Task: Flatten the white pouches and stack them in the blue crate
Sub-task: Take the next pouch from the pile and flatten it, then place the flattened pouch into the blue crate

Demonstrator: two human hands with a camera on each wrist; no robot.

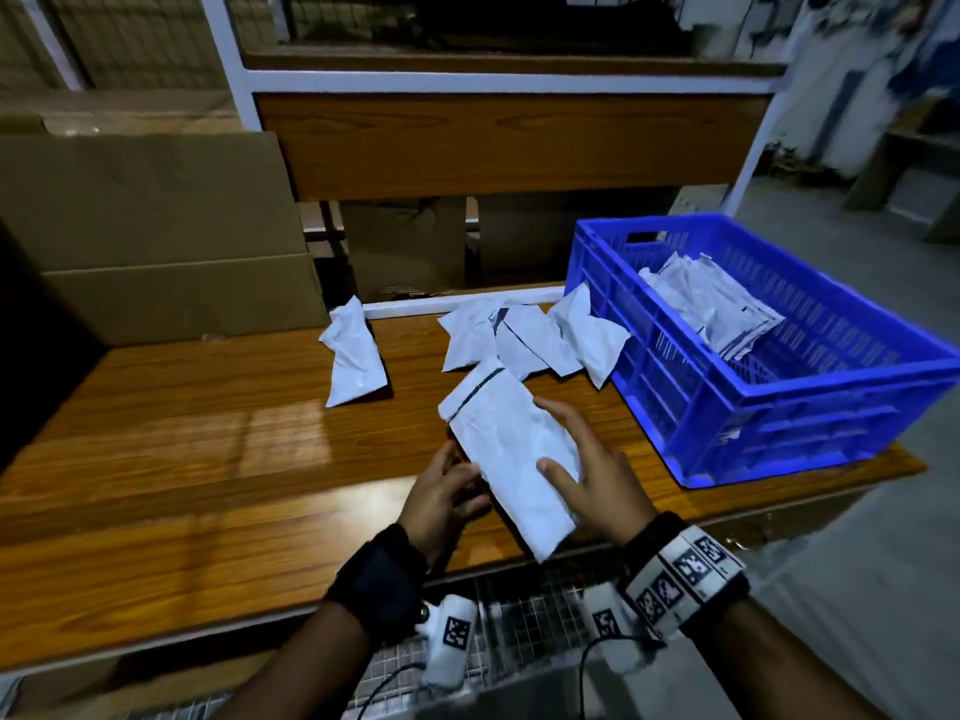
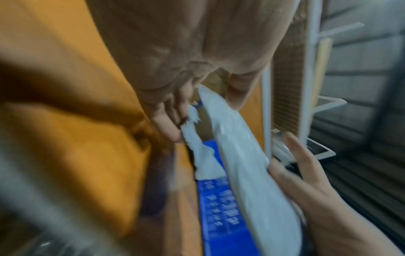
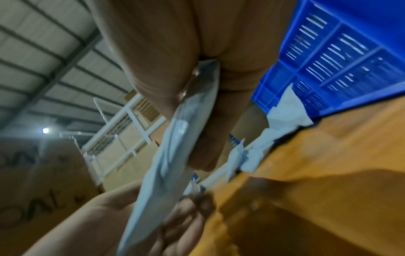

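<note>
I hold one white pouch (image 1: 511, 449) between both hands, lifted over the front of the wooden table (image 1: 208, 459). My left hand (image 1: 457, 475) grips its left edge, thumb on one face and fingers on the other, as the left wrist view shows on the pouch (image 2: 241, 155). My right hand (image 1: 571, 449) holds the right edge with the thumb on top. In the right wrist view the pouch (image 3: 166, 164) runs between thumb and fingers. The blue crate (image 1: 779, 387) stands at the right, with a stack of flat pouches (image 1: 711, 304) inside it.
Several loose crumpled pouches (image 1: 530, 335) lie by the crate's left wall, and one more pouch (image 1: 353, 356) lies further left. Cardboard boxes (image 1: 156, 226) stand at the back left. A white-framed shelf (image 1: 509, 142) rises behind the table.
</note>
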